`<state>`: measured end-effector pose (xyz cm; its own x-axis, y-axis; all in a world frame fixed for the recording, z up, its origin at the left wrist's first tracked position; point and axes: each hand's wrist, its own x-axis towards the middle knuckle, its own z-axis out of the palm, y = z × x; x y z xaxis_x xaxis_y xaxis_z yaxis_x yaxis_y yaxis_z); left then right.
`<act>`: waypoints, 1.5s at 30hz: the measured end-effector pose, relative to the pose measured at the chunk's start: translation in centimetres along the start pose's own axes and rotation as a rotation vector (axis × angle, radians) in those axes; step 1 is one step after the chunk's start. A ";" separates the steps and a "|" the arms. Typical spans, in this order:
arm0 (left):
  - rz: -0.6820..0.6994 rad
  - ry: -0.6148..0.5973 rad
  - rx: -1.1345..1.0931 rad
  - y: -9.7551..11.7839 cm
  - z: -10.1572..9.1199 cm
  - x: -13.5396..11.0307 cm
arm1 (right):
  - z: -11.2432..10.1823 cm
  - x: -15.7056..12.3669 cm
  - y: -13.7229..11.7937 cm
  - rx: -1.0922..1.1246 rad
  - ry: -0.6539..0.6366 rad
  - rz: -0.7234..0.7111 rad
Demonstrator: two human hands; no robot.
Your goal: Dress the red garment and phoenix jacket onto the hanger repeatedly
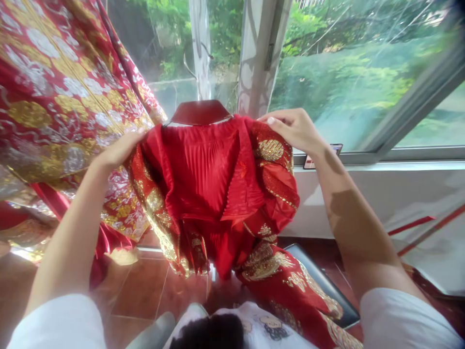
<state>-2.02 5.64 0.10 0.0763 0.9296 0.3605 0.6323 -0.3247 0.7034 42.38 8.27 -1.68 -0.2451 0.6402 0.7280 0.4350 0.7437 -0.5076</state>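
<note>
A red jacket (203, 165) with a pleated inner lining and gold-embroidered sleeves hangs spread out in front of me. My left hand (121, 147) grips its left shoulder, with most of the fingers hidden behind the cloth. At the right shoulder, my right hand (290, 127) pinches the fabric, thumb in front and the other fingers behind. Between both hands, a dark red curved piece (201, 112) sits at the neck; whether it is a collar or part of a hanger I cannot tell. A thin metal hook (189, 68) rises above it.
Red cloth with gold and silver embroidery (61, 92) hangs at the left. A gold-patterned red garment (290, 283) lies across a black seat (319, 276) at lower right. Behind are sliding windows, with a phone (311, 162) on the sill (366, 167). The floor (140, 283) is reddish tile.
</note>
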 end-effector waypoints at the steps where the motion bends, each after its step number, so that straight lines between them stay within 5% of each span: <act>1: 0.045 0.032 0.068 -0.4 0.0 -0.6 | 0.0 -0.8 0.3 -0.002 -0.015 -0.013; 8: -0.135 -0.039 -0.317 -0.6 0.9 -1.7 | 1.7 -1.6 4.4 0.061 0.044 0.004; 10: -0.146 0.014 -0.279 -0.2 0.9 -1.6 | 2.1 -1.9 4.3 -0.005 0.135 0.013; 13: -0.010 0.255 0.003 0.6 1.2 -3.3 | 3.0 -5.0 1.7 -0.234 0.503 -0.041; 15: 0.143 0.556 0.223 1.2 2.5 -6.2 | 4.2 -8.7 -0.6 -0.359 0.731 -0.079; 17: 0.300 0.867 0.457 1.9 5.2 -10.0 | 6.0 -12.5 -2.2 -0.396 0.696 -0.059; 18: 0.341 0.902 0.551 2.1 7.0 -12.0 | 7.0 -14.1 -2.6 -0.400 0.631 -0.009; 22: 0.075 0.679 0.698 2.5 14.4 -17.3 | 9.9 -17.2 -2.2 -0.363 0.435 0.251; 26: -0.164 0.550 0.603 1.8 17.6 -18.3 | 11.2 -17.1 -4.2 -0.172 0.405 0.343; 29: -0.058 0.519 0.405 1.8 18.0 -18.9 | 13.6 -17.2 -7.9 -0.168 0.458 0.210; 31: 0.038 0.554 0.287 2.3 18.5 -19.6 | 16.0 -16.9 -9.3 -0.139 0.287 0.134; 35: 0.039 0.560 0.134 2.9 20.2 -19.6 | 19.2 -15.4 -7.1 -0.014 0.048 0.219; 39: 0.040 0.570 0.079 1.9 21.5 -19.2 | 18.4 -16.0 -3.7 0.071 0.186 0.299; 45: 0.043 0.753 0.171 1.0 21.4 -21.3 | 17.8 -22.6 -2.0 -0.091 0.460 0.425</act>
<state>13.47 -10.78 -20.03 -0.4025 0.5274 0.7482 0.7558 -0.2697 0.5967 31.65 -4.32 -25.28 0.3540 0.7133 0.6050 0.4892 0.4100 -0.7697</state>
